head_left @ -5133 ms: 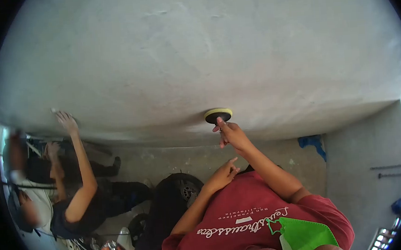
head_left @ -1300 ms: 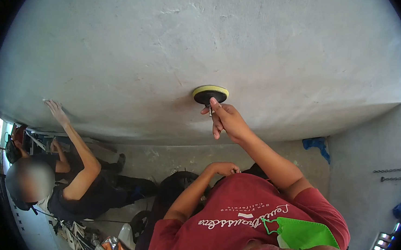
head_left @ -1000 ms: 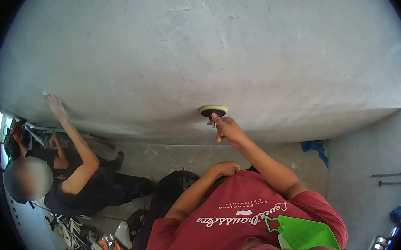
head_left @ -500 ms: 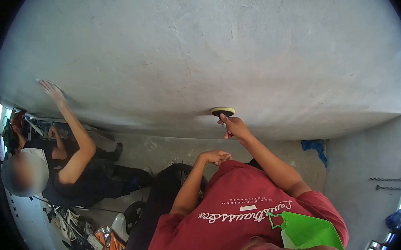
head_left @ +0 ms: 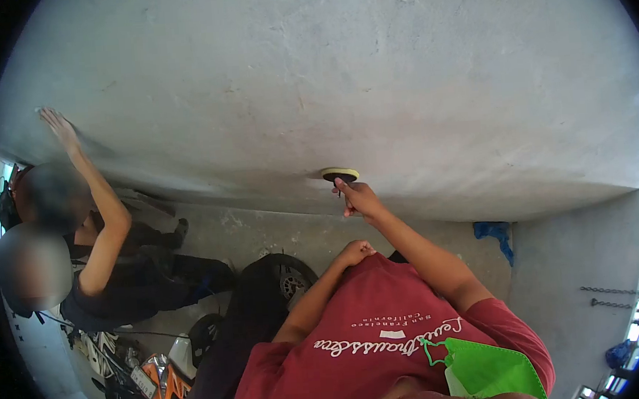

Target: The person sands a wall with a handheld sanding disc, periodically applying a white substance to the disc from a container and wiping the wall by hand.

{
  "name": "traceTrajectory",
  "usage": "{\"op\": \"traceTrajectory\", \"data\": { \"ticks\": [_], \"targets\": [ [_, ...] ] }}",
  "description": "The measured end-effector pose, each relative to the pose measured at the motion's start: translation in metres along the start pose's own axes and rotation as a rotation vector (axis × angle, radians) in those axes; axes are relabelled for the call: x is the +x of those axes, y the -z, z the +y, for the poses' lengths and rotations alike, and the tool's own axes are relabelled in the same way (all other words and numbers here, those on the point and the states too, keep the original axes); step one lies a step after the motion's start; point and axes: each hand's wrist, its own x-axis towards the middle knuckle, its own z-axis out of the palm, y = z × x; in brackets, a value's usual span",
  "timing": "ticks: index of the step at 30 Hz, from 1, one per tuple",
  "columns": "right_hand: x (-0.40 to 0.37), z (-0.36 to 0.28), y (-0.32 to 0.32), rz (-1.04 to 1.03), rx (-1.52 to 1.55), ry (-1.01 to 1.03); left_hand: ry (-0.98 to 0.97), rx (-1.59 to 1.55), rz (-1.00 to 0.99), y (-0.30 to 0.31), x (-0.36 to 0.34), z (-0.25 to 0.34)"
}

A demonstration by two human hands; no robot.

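My right hand [head_left: 356, 197] grips a round sanding pad [head_left: 341, 175], black on the back with a pale yellow rim. Its face lies against the grey plastered wall [head_left: 414, 67]. Lower down, my left hand [head_left: 356, 252] is closed in a fist at the hem of my red T-shirt [head_left: 395, 327]. Whether its fingers hold the cloth or something else is hidden.
At left, a co-worker's raised hand [head_left: 59, 129] touches the wall; another person is behind. A motorbike with orange parts [head_left: 166, 384] and a wheel [head_left: 292, 279] stand below. Blue plastic [head_left: 494, 235] lies by the corner; chains [head_left: 607, 290] hang right.
My right hand and the sanding pad have shifted slightly left along the wall. My left hand has moved up against the shirt hem, its fingers now closed. The co-worker's hand has moved up and left.
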Motion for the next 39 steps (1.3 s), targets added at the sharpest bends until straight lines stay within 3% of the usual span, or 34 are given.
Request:
{"op": "traceTrajectory", "data": {
  "ticks": [2,6,8,11,15,17,20,24,26,30,32,36,39],
  "targets": [
    [0.004,0.003,-0.005,0.033,0.015,-0.043,-0.056,0.257,-0.027,0.004,-0.008,0.019],
    [-0.022,-0.066,-0.024,-0.051,0.039,0.040,-0.200,0.309,0.016,0.014,-0.044,0.066],
    [-0.033,-0.087,-0.030,-0.115,0.044,0.109,-0.095,0.237,-0.287,0.024,-0.054,0.082],
    [-0.029,-0.087,-0.031,-0.144,0.044,0.139,-0.033,0.230,-0.437,0.029,-0.070,0.124],
    [0.019,0.006,-0.021,-0.003,-0.130,-0.006,-0.121,0.299,-0.443,0.031,-0.071,0.122],
    [0.026,0.011,-0.027,0.062,-0.126,-0.044,-0.080,0.279,-0.479,0.033,-0.067,0.118],
    [0.010,-0.035,-0.047,-0.043,-0.080,0.019,-0.043,0.382,-0.349,0.031,-0.079,0.140],
    [-0.002,-0.082,-0.063,-0.147,0.032,0.153,-0.096,0.351,-0.297,0.029,-0.081,0.123],
    [-0.005,-0.072,-0.064,-0.095,0.007,0.166,-0.119,0.376,-0.309,0.027,-0.075,0.112],
    [0.018,-0.008,-0.047,-0.019,-0.071,0.088,-0.116,0.514,-0.285,0.031,-0.082,0.153],
    [0.028,0.014,-0.038,0.042,-0.091,0.019,0.034,0.493,-0.384,0.028,-0.074,0.150],
    [-0.003,-0.062,-0.054,-0.067,0.047,0.085,0.009,0.535,-0.418,0.033,-0.081,0.174],
    [-0.015,-0.097,-0.064,-0.172,0.218,0.083,0.155,0.582,-0.416,0.026,-0.079,0.179]
  ]
}}
